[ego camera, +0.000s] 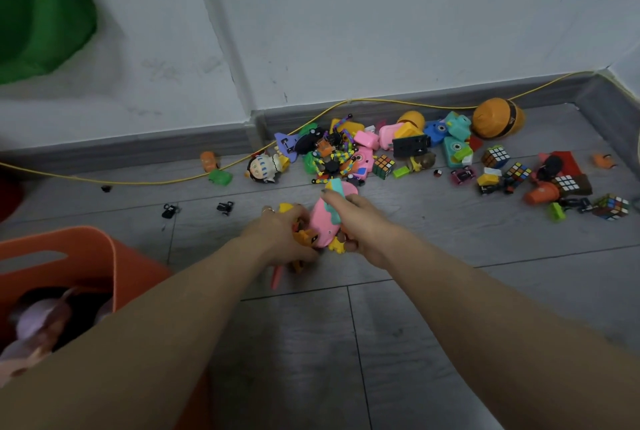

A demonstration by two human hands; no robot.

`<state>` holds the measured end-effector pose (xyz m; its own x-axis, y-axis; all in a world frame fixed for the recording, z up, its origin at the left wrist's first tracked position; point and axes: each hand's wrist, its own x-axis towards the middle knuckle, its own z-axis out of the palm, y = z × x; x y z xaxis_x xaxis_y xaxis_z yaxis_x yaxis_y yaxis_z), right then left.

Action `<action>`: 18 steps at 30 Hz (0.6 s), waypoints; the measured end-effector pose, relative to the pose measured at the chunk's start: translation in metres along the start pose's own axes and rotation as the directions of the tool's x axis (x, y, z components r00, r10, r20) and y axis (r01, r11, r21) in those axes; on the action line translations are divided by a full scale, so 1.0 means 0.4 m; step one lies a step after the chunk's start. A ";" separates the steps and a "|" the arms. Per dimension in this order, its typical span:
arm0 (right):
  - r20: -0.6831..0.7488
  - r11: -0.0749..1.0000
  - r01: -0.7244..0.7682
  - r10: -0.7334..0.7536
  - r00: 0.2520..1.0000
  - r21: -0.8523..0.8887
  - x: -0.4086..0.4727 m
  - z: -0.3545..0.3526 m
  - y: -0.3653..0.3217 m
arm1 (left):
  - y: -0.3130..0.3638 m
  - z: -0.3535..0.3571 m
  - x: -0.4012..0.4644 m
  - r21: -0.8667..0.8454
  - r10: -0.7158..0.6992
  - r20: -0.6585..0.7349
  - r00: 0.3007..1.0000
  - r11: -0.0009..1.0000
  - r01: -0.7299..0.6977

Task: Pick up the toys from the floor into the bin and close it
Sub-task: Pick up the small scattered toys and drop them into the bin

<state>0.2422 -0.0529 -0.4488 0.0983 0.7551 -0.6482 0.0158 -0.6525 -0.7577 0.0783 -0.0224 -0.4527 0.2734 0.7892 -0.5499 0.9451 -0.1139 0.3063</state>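
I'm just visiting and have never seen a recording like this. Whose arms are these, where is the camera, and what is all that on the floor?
There is no machine here: a person wears a wide-angle camera on the head, so you look forward and down along their own bare arms. This is the only picture.

The left hand and the right hand together grip a bundle of toys, the biggest being a pink toy with a teal part, plus small yellow and orange pieces.

On the grey tiled floor by the wall lies a scatter of toys: several puzzle cubes, for example one, a doll head, teal toy cameras and an orange ball-shaped toy. A yellow cable runs along the skirting.

At lower left stands the orange bin, open, with some toys already inside.
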 end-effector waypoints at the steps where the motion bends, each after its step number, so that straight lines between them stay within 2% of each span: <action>1: 0.011 0.999 -0.017 0.017 1.000 0.029 0.010 0.007 -0.004 | 0.002 -0.002 0.004 0.000 -0.005 0.007 1.000 1.000 0.005; 4: -0.025 0.993 -0.077 0.079 0.997 0.086 0.020 0.014 -0.007 | 0.003 -0.003 0.009 -0.037 0.002 0.010 1.000 0.999 -0.001; 7: -0.094 0.995 -0.059 0.066 0.993 0.076 0.019 0.018 0.007 | 0.000 -0.012 0.004 -0.072 0.046 0.047 0.998 0.997 -0.042; 10: -0.133 0.999 0.050 -0.051 0.990 -0.008 -0.004 0.010 0.013 | 0.011 -0.061 -0.009 -0.104 0.067 0.035 0.997 0.993 -0.063; 13: -0.173 0.984 0.160 -0.172 0.970 -0.081 -0.049 -0.007 -0.016 | 0.034 -0.165 -0.052 -0.238 0.077 0.076 0.994 0.970 -0.057; 18: -0.123 0.921 0.380 -0.388 0.913 -0.085 -0.178 0.011 -0.136 | 0.036 -0.349 -0.205 -0.307 0.094 0.020 0.995 0.948 -0.083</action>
<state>0.2299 -0.0708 -0.3616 0.2061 0.9351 -0.2884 0.1360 -0.3193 -0.9379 0.0445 -0.0045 -0.2948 0.3641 0.7631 -0.5339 0.8184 0.0116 0.5745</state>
